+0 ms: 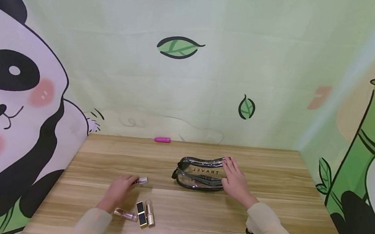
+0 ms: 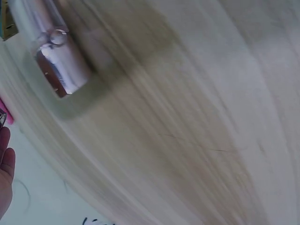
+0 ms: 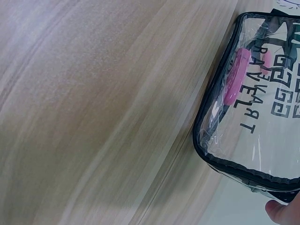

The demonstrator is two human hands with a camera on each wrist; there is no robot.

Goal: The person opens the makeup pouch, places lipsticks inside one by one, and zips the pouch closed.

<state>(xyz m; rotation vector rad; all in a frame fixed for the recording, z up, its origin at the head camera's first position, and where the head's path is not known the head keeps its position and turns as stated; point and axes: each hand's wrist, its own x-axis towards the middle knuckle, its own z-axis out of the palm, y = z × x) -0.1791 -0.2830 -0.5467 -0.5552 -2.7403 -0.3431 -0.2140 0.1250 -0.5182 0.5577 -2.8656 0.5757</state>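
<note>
My left hand (image 1: 120,190) pinches a small clear-and-silver lipstick tube (image 1: 141,180) by its left end, over the left of the table. In the left wrist view the fingers (image 2: 5,164) show only at the left edge. Just in front of this hand lie a pinkish clear-capped lipstick (image 1: 125,214), a black-and-gold lipstick (image 1: 141,214) and a pale gold one with a clear cap (image 1: 149,213). My right hand (image 1: 236,181) grips the right end of a clear pouch (image 1: 199,182) with black trim, fingers at its far rim and thumb on the near side. Mirrored TRAVEL lettering shows on it.
A magenta tube-shaped object (image 1: 162,140) lies at the wooden table's (image 1: 269,164) back edge. Behind rises a green backdrop (image 1: 210,78) printed with pandas, leaves and bamboo. The pouch's dark zip pull (image 1: 174,174) hangs at its left end.
</note>
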